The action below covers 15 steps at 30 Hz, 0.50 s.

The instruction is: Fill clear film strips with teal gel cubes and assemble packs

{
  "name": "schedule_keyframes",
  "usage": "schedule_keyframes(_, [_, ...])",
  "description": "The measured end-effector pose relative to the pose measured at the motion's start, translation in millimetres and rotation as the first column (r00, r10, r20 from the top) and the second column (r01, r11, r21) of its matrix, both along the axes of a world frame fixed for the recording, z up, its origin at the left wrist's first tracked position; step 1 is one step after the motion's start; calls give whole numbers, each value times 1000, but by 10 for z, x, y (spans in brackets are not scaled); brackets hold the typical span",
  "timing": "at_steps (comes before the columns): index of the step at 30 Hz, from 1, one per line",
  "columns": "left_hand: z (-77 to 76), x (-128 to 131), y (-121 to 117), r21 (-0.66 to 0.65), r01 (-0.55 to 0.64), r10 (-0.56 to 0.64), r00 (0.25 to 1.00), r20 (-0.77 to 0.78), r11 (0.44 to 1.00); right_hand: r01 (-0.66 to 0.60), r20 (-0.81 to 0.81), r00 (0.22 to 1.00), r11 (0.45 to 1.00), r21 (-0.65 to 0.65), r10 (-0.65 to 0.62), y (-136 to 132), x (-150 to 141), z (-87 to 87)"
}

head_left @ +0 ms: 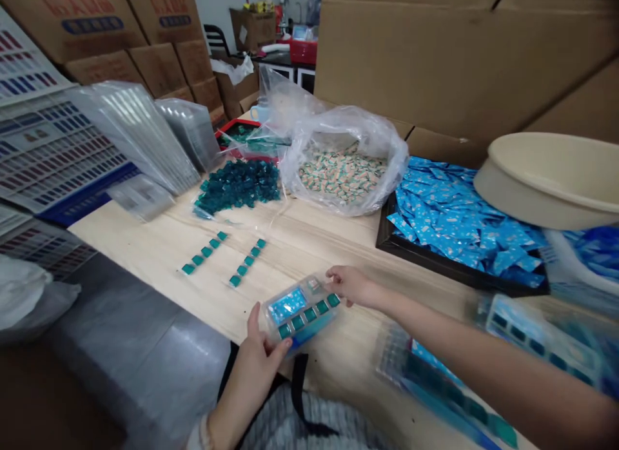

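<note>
Beyond hands (255, 358) and tray (312, 298), red-lettered cartons (97, 40)

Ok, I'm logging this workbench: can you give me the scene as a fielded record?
Left hand: holds clear tray by left end
Right hand: at clear tray's right end
Clear tray: blue packet, five green pieces
Table: two green rows
Beyond rows: green heap, plastic bag of small pieces
Right side: dark tray of blue packets
</note>
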<state>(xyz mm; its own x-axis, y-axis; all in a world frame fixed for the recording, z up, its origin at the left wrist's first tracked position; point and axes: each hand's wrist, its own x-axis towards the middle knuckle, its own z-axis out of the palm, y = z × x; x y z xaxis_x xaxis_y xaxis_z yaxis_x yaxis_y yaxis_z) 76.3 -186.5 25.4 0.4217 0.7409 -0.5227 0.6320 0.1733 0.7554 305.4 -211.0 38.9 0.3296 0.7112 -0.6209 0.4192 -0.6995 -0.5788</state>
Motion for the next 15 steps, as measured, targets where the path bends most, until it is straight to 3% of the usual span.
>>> schedule_keyframes(2, [-34, -35, 21, 65, 3, -4, 1000, 13, 998, -44, 19, 999, 998, 53, 43, -21, -34, -40])
schedule_keyframes(5, [-102, -37, 110, 121, 59, -61, 998, 12, 991, -148, 197, 974, 973, 178, 112, -44, -71, -100])
schedule_keyframes(8, [-147, 48, 230, 306, 112, -116, 993, -5, 945, -171, 286, 952, 963, 208, 107, -62, -42, -179])
schedule_keyframes(12, [-132, 273, 393, 429, 135, -171, 984, 45, 893, -26, 210, 977, 963, 267, -32, -105, 102, -259])
schedule_keyframes(15, [-102, 499, 507, 387, 55, -132, 976, 175, 921, 217, 0, 973, 913, 347, -231, -160, 224, -243])
